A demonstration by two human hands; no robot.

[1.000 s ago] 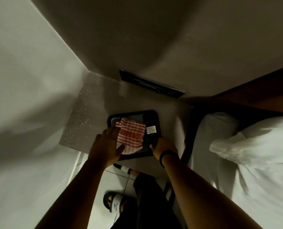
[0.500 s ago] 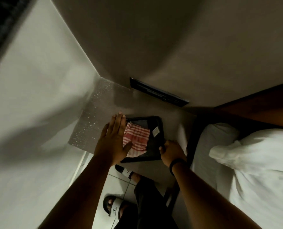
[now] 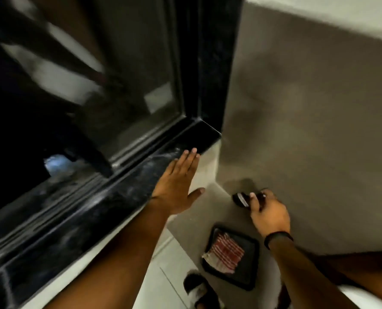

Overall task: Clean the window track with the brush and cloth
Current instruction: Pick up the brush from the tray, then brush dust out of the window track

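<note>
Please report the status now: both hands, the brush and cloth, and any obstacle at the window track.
Left hand open, flat at the sill edge. Right hand shut on brush. Cloth lying in black tray. Window track shows no obstacle.

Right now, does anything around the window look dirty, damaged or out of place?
The black stone window sill and track carry pale dusty smears near the left hand. The red-and-white striped cloth lies rumpled in the black tray. The frame is blurred; no damage is visible.
</note>
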